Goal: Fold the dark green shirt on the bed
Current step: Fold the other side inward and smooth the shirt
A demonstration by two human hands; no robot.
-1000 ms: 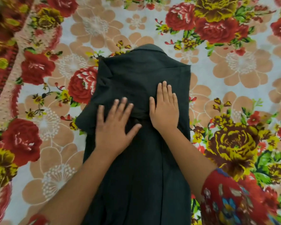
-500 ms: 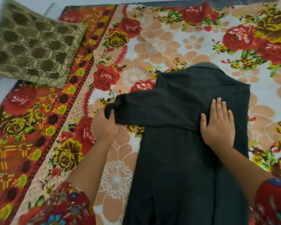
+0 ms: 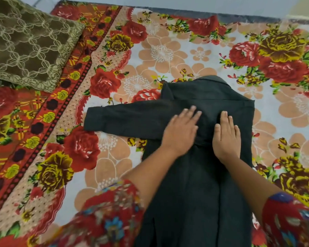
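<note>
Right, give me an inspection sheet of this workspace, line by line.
Surface: floral bed sheet, with a red patterned border down its left side.
Job's things: dark green shirt lying flat, collar at the far end; one sleeve stretched out to the person's left over the sheet.
Clutter: olive patterned cushion at the far left corner, apart from the shirt.
Grippers: left hand flat on the shirt where the sleeve meets the body; right hand flat on the shirt beside it, fingers straight.
Cables: nothing seen.
Surroundings: pale floor beyond the bed's far edge.
</note>
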